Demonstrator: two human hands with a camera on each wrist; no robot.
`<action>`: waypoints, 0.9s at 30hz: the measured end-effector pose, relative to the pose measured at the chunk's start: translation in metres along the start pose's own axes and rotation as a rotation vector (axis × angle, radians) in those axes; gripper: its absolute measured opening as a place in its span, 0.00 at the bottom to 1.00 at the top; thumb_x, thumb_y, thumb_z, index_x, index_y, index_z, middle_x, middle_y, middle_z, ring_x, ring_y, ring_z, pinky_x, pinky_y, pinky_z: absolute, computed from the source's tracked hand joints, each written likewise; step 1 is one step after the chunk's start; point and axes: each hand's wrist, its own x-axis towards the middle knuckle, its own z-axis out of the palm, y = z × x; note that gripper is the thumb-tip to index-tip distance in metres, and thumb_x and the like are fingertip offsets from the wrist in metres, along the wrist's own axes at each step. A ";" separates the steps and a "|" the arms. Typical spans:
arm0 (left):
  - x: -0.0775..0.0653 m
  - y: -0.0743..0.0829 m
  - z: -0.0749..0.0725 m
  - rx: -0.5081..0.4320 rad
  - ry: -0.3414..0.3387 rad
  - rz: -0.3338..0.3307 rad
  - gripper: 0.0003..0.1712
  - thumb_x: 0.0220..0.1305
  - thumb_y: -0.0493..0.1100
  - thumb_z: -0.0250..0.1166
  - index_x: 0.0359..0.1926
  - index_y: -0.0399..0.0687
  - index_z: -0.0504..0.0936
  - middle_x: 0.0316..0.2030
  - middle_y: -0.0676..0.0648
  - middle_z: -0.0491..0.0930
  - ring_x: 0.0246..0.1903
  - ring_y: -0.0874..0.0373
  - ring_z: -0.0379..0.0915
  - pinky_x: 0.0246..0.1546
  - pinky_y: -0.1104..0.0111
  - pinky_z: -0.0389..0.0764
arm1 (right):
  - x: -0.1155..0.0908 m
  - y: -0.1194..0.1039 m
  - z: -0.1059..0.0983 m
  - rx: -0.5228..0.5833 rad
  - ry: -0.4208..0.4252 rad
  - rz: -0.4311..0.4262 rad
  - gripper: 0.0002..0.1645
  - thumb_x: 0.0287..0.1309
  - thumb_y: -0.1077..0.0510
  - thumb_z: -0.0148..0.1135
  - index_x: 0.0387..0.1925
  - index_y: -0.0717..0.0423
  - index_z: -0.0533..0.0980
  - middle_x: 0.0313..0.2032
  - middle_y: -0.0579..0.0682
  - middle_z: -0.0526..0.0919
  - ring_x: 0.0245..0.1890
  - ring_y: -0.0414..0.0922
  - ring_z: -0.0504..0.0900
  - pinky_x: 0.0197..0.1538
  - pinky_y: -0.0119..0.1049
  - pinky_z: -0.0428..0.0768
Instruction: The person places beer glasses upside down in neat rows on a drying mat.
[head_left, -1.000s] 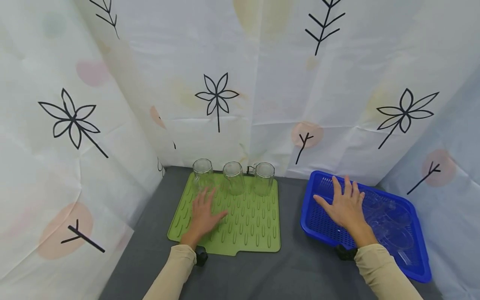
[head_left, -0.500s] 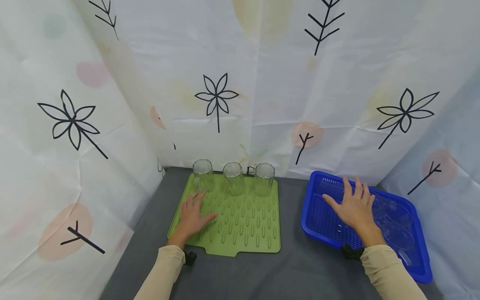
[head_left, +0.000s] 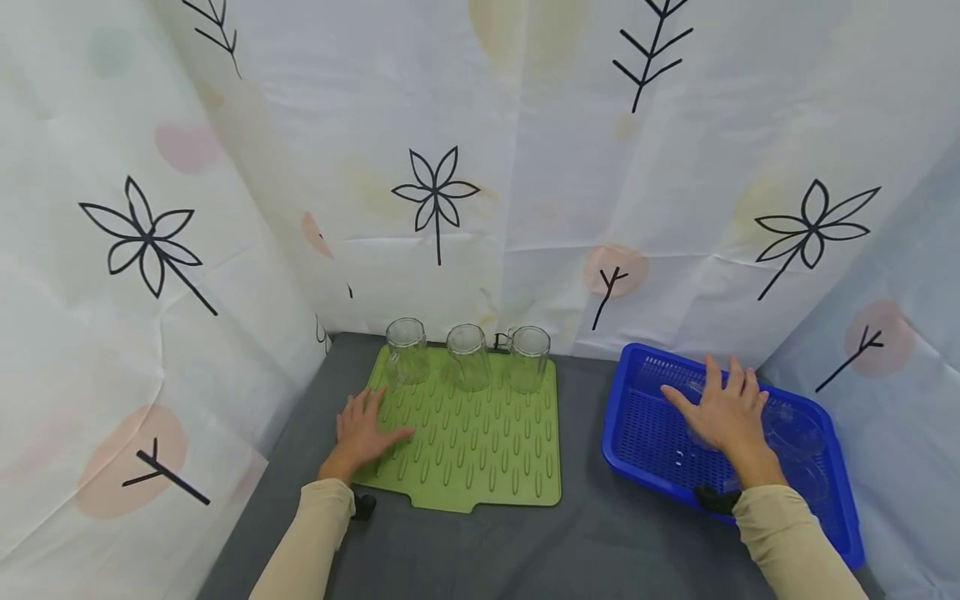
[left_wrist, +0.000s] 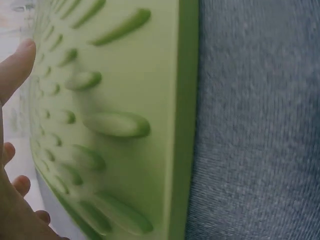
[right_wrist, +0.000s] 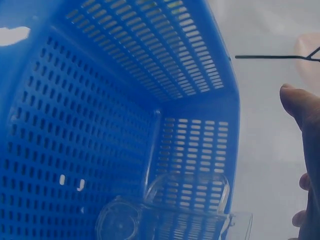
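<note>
I'm seeing the blue basket (head_left: 648, 442) sitting below the fingers of the right hand (head_left: 726, 414), with clear glassware (right_wrist: 165, 220) lying inside it, mostly to their right. I'm reading those fingers as wide and holding nothing, the thumb standing well apart. The green mat (head_left: 487, 442) is lying by the fingers of the left hand (head_left: 361, 431), which are crossing its left edge; whether they are touching it, I'm unable to tell. They too are standing wide, gripping nothing. Three glass mugs (head_left: 468, 358) are standing in a row on the mat, ahead of the left fingers and to their right. Grey cloth (head_left: 585, 542) is spreading beneath everything, and a patterned white sheet (head_left: 540, 192) is hanging beyond both sets of fingertips.
</note>
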 end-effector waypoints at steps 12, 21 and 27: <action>-0.003 -0.015 0.005 -0.053 -0.124 -0.038 0.72 0.48 0.72 0.75 0.83 0.55 0.44 0.82 0.34 0.27 0.78 0.26 0.14 0.72 0.28 0.25 | 0.009 0.008 -0.003 0.003 -0.079 0.009 0.70 0.62 0.21 0.53 0.80 0.64 0.36 0.75 0.81 0.32 0.72 0.84 0.35 0.67 0.83 0.37; 0.003 -0.024 0.017 0.003 -0.137 -0.050 0.76 0.44 0.77 0.74 0.83 0.56 0.43 0.82 0.38 0.23 0.78 0.29 0.10 0.71 0.29 0.21 | 0.005 0.017 -0.004 -0.013 -0.172 0.034 0.73 0.60 0.20 0.54 0.80 0.64 0.34 0.74 0.84 0.33 0.70 0.87 0.36 0.66 0.84 0.39; 0.002 -0.022 0.014 -0.007 -0.146 -0.060 0.77 0.42 0.78 0.74 0.83 0.57 0.43 0.82 0.38 0.22 0.77 0.29 0.10 0.71 0.29 0.21 | 0.003 0.019 -0.002 -0.045 -0.201 0.032 0.74 0.58 0.20 0.56 0.79 0.71 0.38 0.73 0.85 0.36 0.69 0.87 0.37 0.67 0.82 0.37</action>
